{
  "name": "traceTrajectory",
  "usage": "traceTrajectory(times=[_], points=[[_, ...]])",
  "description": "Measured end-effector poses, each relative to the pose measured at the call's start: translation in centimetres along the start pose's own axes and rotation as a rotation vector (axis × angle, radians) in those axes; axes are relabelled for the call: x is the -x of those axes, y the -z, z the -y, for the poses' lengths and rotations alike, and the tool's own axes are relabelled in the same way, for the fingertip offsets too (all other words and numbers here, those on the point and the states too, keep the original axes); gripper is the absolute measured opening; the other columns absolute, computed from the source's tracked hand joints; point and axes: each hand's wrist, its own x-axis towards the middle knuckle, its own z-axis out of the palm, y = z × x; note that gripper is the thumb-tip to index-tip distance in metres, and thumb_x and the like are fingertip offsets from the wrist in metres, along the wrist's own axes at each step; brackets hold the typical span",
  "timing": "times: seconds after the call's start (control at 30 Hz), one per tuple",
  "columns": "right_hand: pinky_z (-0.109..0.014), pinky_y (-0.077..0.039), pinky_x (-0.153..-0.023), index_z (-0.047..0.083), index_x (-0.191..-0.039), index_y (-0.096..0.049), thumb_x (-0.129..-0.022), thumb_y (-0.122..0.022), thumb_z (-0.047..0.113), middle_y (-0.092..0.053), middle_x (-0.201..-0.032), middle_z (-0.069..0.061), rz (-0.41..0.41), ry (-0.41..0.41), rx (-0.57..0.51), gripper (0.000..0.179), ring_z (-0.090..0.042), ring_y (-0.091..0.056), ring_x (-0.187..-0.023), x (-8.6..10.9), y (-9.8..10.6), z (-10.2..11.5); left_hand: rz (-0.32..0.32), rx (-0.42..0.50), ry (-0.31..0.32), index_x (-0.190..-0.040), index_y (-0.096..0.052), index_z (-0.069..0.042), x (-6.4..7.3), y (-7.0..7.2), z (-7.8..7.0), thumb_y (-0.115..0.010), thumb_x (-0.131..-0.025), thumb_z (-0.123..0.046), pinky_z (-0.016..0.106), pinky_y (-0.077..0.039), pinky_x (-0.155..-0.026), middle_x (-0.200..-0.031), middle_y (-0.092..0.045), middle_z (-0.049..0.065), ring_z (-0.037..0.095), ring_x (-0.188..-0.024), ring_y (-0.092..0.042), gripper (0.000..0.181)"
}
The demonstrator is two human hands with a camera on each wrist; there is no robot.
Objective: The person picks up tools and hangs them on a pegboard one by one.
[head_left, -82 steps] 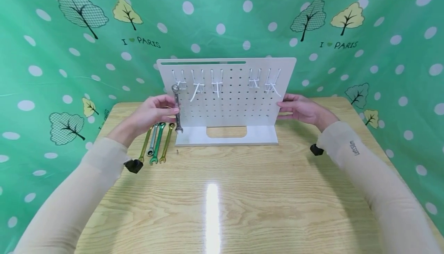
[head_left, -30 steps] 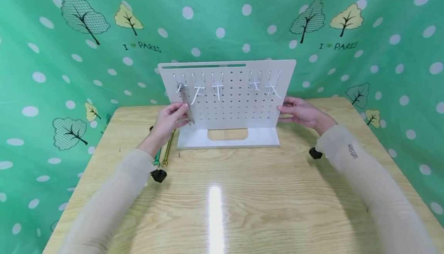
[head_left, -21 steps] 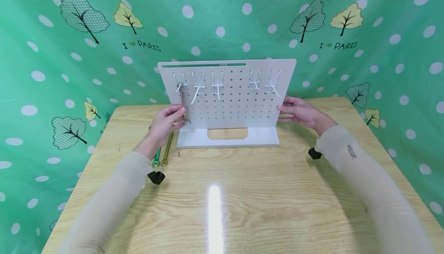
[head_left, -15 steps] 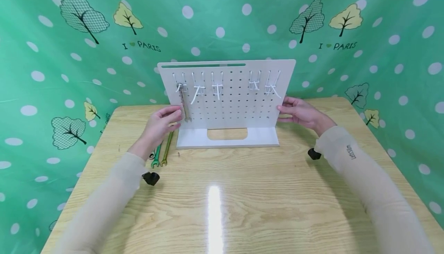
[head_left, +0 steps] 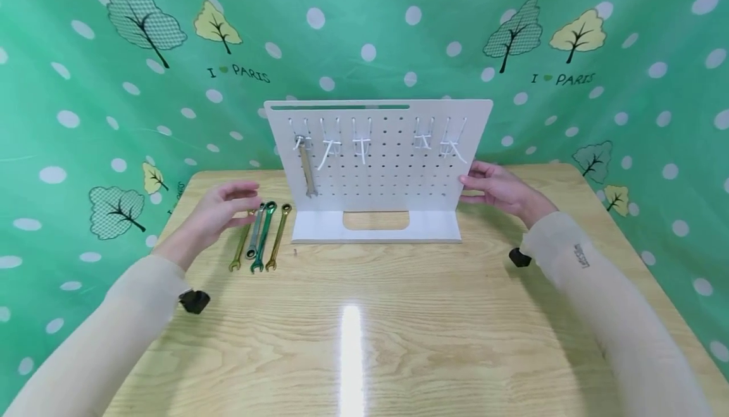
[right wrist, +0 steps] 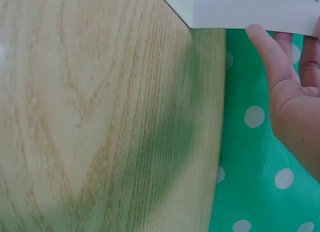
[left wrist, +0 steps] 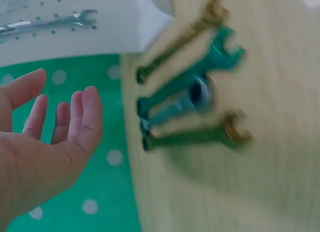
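Note:
A white pegboard [head_left: 393, 180] stands upright on its base at the back of the table. A silver combination wrench [head_left: 308, 169] hangs by its ring end from the leftmost hook, its jaw end down. My left hand [head_left: 219, 211] hovers, with nothing in it, left of the board beside several wrenches. These are a green wrench [head_left: 264, 236], a silver ratchet wrench [head_left: 255, 232], a gold wrench [head_left: 279, 237] and another gold wrench [head_left: 241, 246], lying side by side. My right hand [head_left: 501, 190] holds the board's right edge, thumb in front and fingers behind.
Several white hooks carry nothing, among them a long hook [head_left: 328, 148] and a right-hand hook [head_left: 452, 145]. A tiny dark bit [head_left: 295, 252] lies before the base. The green dotted curtain [head_left: 364, 31] hangs close behind the wooden table [head_left: 433, 322].
The silver wrench went from my left hand onto the leftmost hook. My left hand let go and drew back left, uncovering the wrenches on the table. My right hand kept its place.

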Motion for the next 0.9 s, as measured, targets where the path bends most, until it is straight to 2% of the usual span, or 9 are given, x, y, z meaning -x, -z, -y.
traceTrajectory(times=[0.07,0.17,0.23,0.3,0.4,0.5,0.63,0.9], points=[[-0.06,-0.038,-0.109,0.009,-0.145,-0.049,-0.103,-0.058,0.006,-0.062,-0.134,-0.01,-0.005,0.0,0.002,0.042,-0.03,-0.062,-0.121,0.3,0.1,0.0,0.015,-0.054,0.035,-0.156,-0.03,-0.002,0.3,0.9,1.0,-0.066,-0.101,-0.02,0.04,-0.05,-0.104,-0.145,-0.039,0.013,0.015,-0.117,-0.055,0.068],[-0.059,-0.039,-0.11,0.007,-0.147,-0.045,-0.103,-0.057,0.006,-0.059,-0.137,-0.012,-0.015,-0.003,-0.002,0.045,-0.033,-0.058,-0.125,0.3,0.1,0.1,0.038,-0.096,0.083,-0.159,-0.022,-0.001,1.1,2.2,2.6,-0.064,-0.102,-0.02,0.043,-0.048,-0.106,-0.155,-0.029,0.022,0.028,-0.128,-0.05,0.073],[-0.059,-0.038,-0.11,0.007,-0.148,-0.044,-0.103,-0.057,0.006,-0.058,-0.138,-0.012,-0.02,-0.006,-0.004,0.046,-0.034,-0.057,-0.126,0.3,0.1,0.2,0.064,-0.119,0.105,-0.159,-0.019,0.001,1.4,2.9,3.7,-0.063,-0.103,-0.019,0.043,-0.048,-0.106,-0.158,-0.025,0.026,0.032,-0.13,-0.049,0.074],[-0.059,-0.038,-0.11,0.007,-0.147,-0.044,-0.103,-0.058,0.006,-0.058,-0.138,-0.012,-0.025,-0.009,-0.006,0.046,-0.036,-0.056,-0.127,0.3,0.0,0.2,0.096,-0.129,0.126,-0.159,-0.017,0.003,1.7,3.5,4.8,-0.063,-0.103,-0.018,0.041,-0.05,-0.105,-0.158,-0.024,0.029,0.027,-0.127,-0.054,0.076],[-0.059,-0.038,-0.11,0.007,-0.146,-0.046,-0.103,-0.059,0.006,-0.06,-0.136,-0.011,-0.025,-0.011,-0.009,0.045,-0.037,-0.056,-0.127,0.3,-0.1,0.1,0.135,-0.126,0.136,-0.158,-0.015,0.006,1.7,4.0,6.3,-0.064,-0.102,-0.017,0.036,-0.053,-0.101,-0.158,-0.023,0.031,0.01,-0.113,-0.062,0.078],[-0.057,-0.041,-0.109,0.007,-0.145,-0.047,-0.102,-0.06,0.006,-0.062,-0.134,-0.011,-0.03,-0.016,-0.015,0.045,-0.036,-0.058,-0.126,0.1,-0.4,0.0,0.132,-0.106,0.137,-0.158,-0.016,0.007,2.0,4.4,7.3,-0.066,-0.101,-0.016,0.031,-0.054,-0.097,-0.156,-0.022,0.031,0.003,-0.104,-0.063,0.079],[-0.056,-0.042,-0.108,0.008,-0.146,-0.047,-0.102,-0.06,0.007,-0.062,-0.135,-0.01,-0.039,-0.018,-0.012,0.045,-0.034,-0.059,-0.125,-0.1,-0.5,-0.2,0.113,-0.108,0.142,-0.157,-0.019,0.006,2.1,4.3,7.9,-0.069,-0.098,-0.015,0.03,-0.055,-0.096,-0.15,-0.023,0.028,0.006,-0.102,-0.063,0.08],[-0.056,-0.042,-0.108,0.01,-0.145,-0.049,-0.103,-0.06,0.008,-0.062,-0.134,-0.009,-0.034,-0.01,0.004,0.044,-0.031,-0.06,-0.123,0.3,0.1,-0.1,0.086,-0.181,0.157,-0.156,-0.024,0.004,1.2,3.3,7.8,-0.076,-0.094,-0.018,0.029,-0.057,-0.092,-0.144,-0.028,0.024,0.016,-0.106,-0.057,0.084]])
